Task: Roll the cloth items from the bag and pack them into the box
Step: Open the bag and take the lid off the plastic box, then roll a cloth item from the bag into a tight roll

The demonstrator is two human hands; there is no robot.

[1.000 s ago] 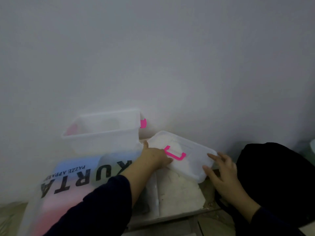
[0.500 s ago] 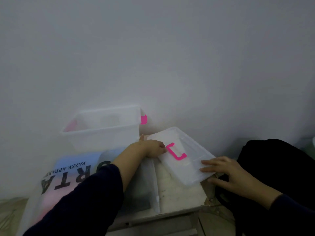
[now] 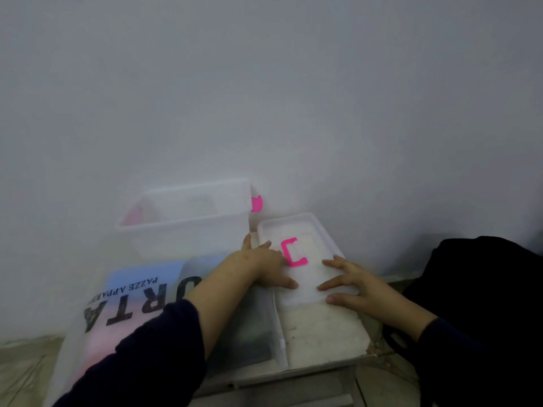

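Nearest, at 7 o'clock, the printed plastic bag [image 3: 123,306] holding cloth items lies under the left forearm. Left hand [image 3: 264,267] rests on the box lid [image 3: 305,259], fingers spread and relaxed; right hand [image 3: 355,284] presses flat on its near end, gripping nothing. Lid's long axis runs 5 to 11 o'clock. Clear storage box [image 3: 188,224] sits open at 11 o'clock, apparently empty. Bag is nearer the left hand, so that one should probably reach first.
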